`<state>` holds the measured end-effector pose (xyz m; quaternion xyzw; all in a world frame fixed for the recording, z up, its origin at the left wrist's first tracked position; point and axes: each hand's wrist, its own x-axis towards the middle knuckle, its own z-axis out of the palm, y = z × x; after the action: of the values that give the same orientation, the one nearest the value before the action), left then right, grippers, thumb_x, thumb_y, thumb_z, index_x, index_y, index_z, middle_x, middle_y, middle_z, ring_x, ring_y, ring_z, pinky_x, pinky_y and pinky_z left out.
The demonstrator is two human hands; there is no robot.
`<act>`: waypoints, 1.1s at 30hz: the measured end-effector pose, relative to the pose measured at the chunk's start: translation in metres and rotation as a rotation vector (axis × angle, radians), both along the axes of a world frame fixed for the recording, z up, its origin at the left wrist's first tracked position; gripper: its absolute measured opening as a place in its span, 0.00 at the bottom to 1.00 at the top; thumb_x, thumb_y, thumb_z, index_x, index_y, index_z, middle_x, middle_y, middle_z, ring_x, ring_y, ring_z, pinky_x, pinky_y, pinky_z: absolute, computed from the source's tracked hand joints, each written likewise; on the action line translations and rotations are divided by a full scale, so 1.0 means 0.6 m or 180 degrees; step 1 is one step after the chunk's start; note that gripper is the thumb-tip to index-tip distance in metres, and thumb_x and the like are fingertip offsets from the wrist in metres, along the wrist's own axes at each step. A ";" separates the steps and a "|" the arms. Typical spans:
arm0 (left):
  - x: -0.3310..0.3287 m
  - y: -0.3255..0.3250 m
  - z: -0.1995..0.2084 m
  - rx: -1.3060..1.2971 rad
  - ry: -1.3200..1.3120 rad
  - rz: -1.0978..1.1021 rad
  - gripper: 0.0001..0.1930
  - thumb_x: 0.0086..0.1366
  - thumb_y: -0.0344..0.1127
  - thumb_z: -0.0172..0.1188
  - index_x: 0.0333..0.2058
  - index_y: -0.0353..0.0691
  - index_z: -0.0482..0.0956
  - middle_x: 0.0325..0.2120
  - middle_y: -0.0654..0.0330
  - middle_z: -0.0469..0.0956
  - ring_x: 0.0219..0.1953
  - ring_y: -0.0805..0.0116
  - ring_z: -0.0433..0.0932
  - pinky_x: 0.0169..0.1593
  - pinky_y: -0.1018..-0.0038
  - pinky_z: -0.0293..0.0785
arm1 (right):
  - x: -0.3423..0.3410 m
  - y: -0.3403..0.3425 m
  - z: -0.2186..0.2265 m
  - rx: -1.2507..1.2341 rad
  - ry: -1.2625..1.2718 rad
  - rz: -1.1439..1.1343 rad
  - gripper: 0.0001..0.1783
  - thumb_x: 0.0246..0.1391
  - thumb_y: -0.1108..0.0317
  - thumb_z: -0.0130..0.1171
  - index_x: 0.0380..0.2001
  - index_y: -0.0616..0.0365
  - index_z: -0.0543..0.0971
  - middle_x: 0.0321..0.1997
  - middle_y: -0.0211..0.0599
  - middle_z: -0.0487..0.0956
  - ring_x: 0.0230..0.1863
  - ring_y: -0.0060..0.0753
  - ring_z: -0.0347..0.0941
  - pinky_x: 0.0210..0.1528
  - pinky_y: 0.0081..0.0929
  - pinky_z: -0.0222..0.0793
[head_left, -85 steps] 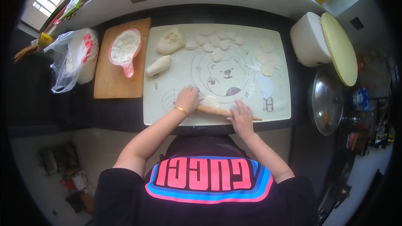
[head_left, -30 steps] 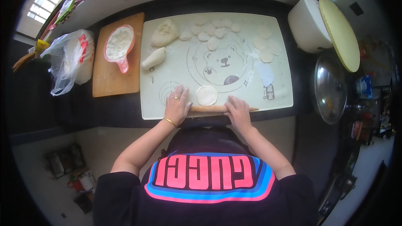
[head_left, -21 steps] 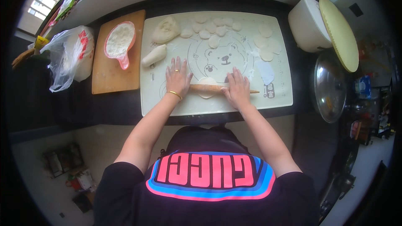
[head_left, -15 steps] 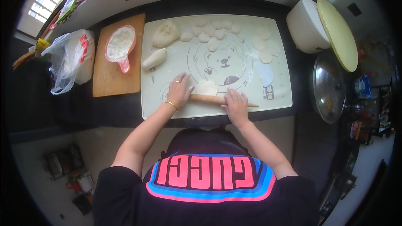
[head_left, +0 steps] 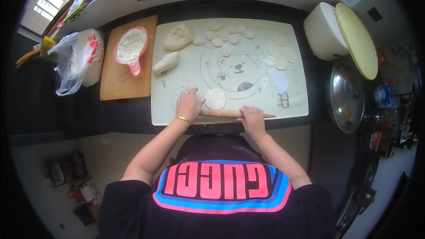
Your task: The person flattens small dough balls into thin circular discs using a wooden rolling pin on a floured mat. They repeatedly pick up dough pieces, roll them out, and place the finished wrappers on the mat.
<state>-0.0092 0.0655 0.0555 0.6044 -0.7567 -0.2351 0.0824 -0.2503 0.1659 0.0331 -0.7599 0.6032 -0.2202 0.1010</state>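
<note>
A wooden rolling pin (head_left: pixel 220 113) lies crosswise near the front edge of the pale dough mat (head_left: pixel 177 84). My left hand (head_left: pixel 188 105) covers its left end, fingers curved over it and the thumb toward the middle. The tapered right end sticks out past my right hand (head_left: pixel 253 120), which grips the pin from above. Just beyond the pin, a thin round dough wrapper (head_left: pixel 215 99) lies flat, its whole outline showing. Farther back are a long dough roll (head_left: pixel 166 62) and a larger dough lump (head_left: pixel 178 37). Several small flattened dough pieces (head_left: pixel 226 49) sit along the back.
Rolled wrappers (head_left: pixel 280 63) and a white scraper (head_left: pixel 279 81) occupy the mat's right side. Left stand a pink flour scoop (head_left: pixel 137 68) on a wooden board (head_left: pixel 113 84) and a plastic bag (head_left: pixel 68 73). A white bin (head_left: pixel 321 33), yellow round lid (head_left: pixel 358 44) and glass lid (head_left: pixel 347 102) border the right.
Both hands have drawn the rolling pin back toward me. It has come off the wrapper, which now lies uncovered as a full round.
</note>
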 end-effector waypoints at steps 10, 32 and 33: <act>0.028 -0.085 -0.081 -0.0916 -0.0345 -0.0349 0.33 0.61 0.46 0.50 0.61 0.37 0.54 0.64 0.43 0.46 0.66 0.47 0.43 0.66 0.54 0.41 | 0.043 -0.099 0.005 0.0045 0.0536 -0.0292 0.21 0.45 0.59 0.61 0.41 0.55 0.69 0.59 0.49 0.63 0.55 0.47 0.61 0.50 0.43 0.58; -0.077 -0.070 -0.010 0.1067 -0.0119 0.0061 0.22 0.41 0.35 0.69 0.36 0.33 0.75 0.30 0.49 0.78 0.34 0.54 0.77 0.42 0.66 0.72 | -0.082 -0.005 0.013 -0.0390 0.0130 0.0469 0.22 0.42 0.71 0.60 0.44 0.53 0.72 0.41 0.34 0.71 0.45 0.38 0.68 0.45 0.35 0.61; -0.074 -0.072 -0.011 0.0845 0.0009 -0.0100 0.19 0.43 0.34 0.68 0.35 0.33 0.76 0.30 0.49 0.78 0.34 0.55 0.77 0.42 0.66 0.72 | -0.088 -0.005 0.012 -0.0376 0.0094 0.0486 0.21 0.42 0.71 0.59 0.44 0.53 0.72 0.41 0.34 0.71 0.45 0.38 0.68 0.45 0.35 0.61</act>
<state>-0.0536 0.0225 0.0487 0.5977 -0.7282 -0.3353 -0.0010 -0.3033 0.1631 0.0404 -0.8114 0.5310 -0.2359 0.0635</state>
